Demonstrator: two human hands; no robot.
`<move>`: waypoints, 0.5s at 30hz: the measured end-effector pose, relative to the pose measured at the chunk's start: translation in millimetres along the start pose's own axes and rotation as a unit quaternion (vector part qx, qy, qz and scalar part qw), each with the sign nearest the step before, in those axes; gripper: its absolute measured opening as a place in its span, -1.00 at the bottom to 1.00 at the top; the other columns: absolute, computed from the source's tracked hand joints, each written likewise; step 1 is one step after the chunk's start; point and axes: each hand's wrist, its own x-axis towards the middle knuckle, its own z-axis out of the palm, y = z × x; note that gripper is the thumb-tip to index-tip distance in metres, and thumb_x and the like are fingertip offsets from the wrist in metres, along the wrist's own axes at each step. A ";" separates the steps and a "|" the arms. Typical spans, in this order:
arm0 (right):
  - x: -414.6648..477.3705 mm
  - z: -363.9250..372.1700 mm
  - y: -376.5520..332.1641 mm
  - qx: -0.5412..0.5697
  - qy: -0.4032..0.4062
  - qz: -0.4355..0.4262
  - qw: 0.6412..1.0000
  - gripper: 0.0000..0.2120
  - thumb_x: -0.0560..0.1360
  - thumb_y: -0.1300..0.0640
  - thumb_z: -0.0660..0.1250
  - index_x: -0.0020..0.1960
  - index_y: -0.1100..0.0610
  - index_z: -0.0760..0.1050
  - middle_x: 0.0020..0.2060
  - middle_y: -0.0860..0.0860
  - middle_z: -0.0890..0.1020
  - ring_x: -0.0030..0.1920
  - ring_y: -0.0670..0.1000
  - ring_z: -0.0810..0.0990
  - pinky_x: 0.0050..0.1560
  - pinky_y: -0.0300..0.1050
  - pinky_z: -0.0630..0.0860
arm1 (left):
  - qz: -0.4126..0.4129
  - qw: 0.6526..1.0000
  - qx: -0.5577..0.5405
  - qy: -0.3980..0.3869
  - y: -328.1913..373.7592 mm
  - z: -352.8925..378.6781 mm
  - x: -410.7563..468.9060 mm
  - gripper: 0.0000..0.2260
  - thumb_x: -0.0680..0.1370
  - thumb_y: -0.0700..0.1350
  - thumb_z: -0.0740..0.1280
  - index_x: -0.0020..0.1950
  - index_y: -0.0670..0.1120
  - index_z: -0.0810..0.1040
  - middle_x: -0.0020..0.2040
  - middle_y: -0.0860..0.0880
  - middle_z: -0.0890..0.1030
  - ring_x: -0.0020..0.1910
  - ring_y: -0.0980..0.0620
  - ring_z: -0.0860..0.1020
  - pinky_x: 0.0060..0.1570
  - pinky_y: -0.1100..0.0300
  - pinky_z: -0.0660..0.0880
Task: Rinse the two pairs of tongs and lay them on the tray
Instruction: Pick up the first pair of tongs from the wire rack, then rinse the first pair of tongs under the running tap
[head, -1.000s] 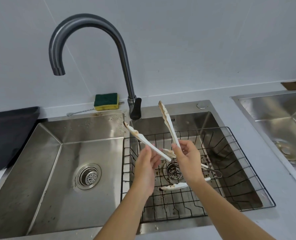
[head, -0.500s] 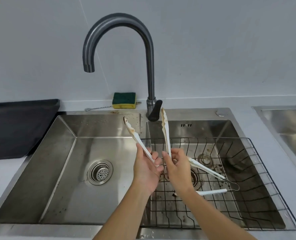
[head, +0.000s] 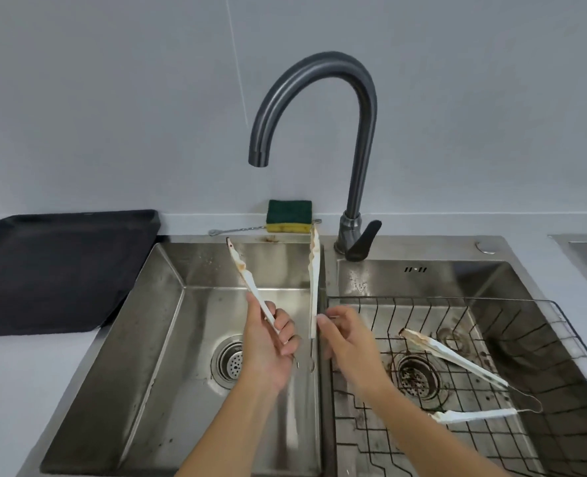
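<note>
The left hand (head: 268, 346) grips one arm of the stained tongs (head: 314, 277) and the right hand (head: 347, 342) pinches the other, over the right edge of the left basin (head: 168, 339); the second tongs (head: 457, 359) lie in the wire basket (head: 491, 304); the soiled tips should go under the spout (head: 258, 160).

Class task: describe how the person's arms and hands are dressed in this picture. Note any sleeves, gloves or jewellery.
The left hand and right hand wear no gloves, and no ring shows on either. The left forearm and right forearm are bare to the frame's edge: no sleeve, watch or bracelet is in view.
</note>
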 end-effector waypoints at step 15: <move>55.4 -11.9 -48.3 0.005 0.227 -0.051 0.973 -0.79 0.56 0.12 0.23 0.16 0.16 0.42 -0.31 0.04 0.56 -0.36 -0.01 0.50 -0.22 -0.09 0.46 | -0.021 0.999 0.041 -0.027 78.8 -34.0 30.1 -0.59 0.54 0.23 0.16 -0.34 -0.04 0.30 -0.52 0.05 0.26 -0.64 0.15 0.19 -0.68 0.35 0.06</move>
